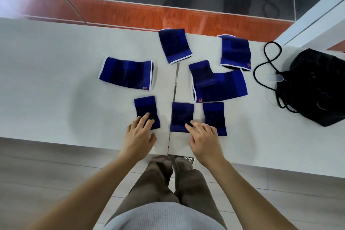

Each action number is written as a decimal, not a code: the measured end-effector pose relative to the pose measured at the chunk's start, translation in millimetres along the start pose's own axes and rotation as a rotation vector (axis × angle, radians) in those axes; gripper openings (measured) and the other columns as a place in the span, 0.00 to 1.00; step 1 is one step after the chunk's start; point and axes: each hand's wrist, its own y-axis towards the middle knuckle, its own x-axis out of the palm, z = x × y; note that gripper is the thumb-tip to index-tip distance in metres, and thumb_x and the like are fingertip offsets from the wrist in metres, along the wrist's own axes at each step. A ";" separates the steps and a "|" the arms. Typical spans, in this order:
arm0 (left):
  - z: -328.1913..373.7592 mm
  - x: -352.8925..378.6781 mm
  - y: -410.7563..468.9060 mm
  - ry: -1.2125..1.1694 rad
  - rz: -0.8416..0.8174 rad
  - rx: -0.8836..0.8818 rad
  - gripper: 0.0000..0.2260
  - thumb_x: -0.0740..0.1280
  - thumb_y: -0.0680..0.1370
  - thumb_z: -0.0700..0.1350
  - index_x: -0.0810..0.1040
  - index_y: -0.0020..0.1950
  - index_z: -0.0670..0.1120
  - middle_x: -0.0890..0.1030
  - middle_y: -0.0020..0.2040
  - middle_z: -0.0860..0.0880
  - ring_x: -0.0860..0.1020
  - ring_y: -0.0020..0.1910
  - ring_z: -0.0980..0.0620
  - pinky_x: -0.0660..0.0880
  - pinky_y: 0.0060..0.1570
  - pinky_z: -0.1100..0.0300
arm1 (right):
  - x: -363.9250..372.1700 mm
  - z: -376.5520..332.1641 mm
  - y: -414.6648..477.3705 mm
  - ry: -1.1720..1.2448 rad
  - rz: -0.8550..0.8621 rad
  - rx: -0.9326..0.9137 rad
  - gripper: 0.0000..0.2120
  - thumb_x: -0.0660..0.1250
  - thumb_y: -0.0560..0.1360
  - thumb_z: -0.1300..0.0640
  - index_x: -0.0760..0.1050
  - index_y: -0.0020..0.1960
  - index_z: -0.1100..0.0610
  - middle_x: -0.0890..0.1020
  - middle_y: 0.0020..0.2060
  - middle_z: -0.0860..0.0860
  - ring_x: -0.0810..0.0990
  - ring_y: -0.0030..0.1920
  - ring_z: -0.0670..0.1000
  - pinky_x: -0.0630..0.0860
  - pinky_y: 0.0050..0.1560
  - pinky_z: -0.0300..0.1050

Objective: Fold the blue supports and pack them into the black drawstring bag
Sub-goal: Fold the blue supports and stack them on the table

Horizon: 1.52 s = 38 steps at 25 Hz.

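Took the table seam (175, 84) as reference. Counted several blue supports (127, 75) lying flat on both sides of it, none in the bag.

Logged left hand (139, 132) just left of the seam, fingers straight and slightly spread, resting on the near end of a small support (146, 107); clamped on nothing.

Logged right hand (203, 136) just right of the seam, fingers loosely extended, tips touching the near edge of the middle small support (182, 115); likewise not gripping.

Noted a third small support (214, 115) further right of the seam, near corner hidden by the right hand.

Placed the black drawstring bag (317, 87) far right of the seam, slumped, cord (265, 65) looped on its seam side.

Judged folding only about to start. Judged long axis of both touched pieces roughly parallel to the seam, running away from the fingertips; so probably near end over far end. Judged right hand nearer the bag for packing.
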 end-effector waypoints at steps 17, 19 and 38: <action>10.3 -58.0 76.0 -0.446 -0.123 0.092 0.12 0.66 0.79 0.37 0.78 0.48 0.55 0.78 0.53 0.49 0.78 0.44 0.48 0.76 0.47 0.53 | -35.7 -3.5 -21.9 0.517 0.088 0.241 0.20 0.65 0.79 0.51 0.71 0.70 0.51 0.79 0.61 0.47 0.73 0.58 0.47 0.73 0.62 0.47; 31.4 -75.1 73.2 -0.579 -0.256 0.120 0.13 0.67 0.79 0.39 0.78 0.45 0.59 0.82 0.47 0.51 0.78 0.38 0.49 0.76 0.39 0.54 | -44.8 -10.7 -17.5 0.696 0.012 0.244 0.23 0.66 0.79 0.48 0.67 0.73 0.47 0.75 0.66 0.44 0.71 0.63 0.45 0.69 0.65 0.44; 174.0 -16.8 131.6 -0.490 -0.110 0.156 0.08 0.69 0.77 0.38 0.79 0.54 0.47 0.80 0.47 0.54 0.76 0.44 0.59 0.73 0.44 0.66 | -29.3 69.4 -20.0 0.821 0.157 0.751 0.11 0.61 0.84 0.54 0.78 0.62 0.55 0.80 0.47 0.44 0.78 0.42 0.42 0.70 0.40 0.28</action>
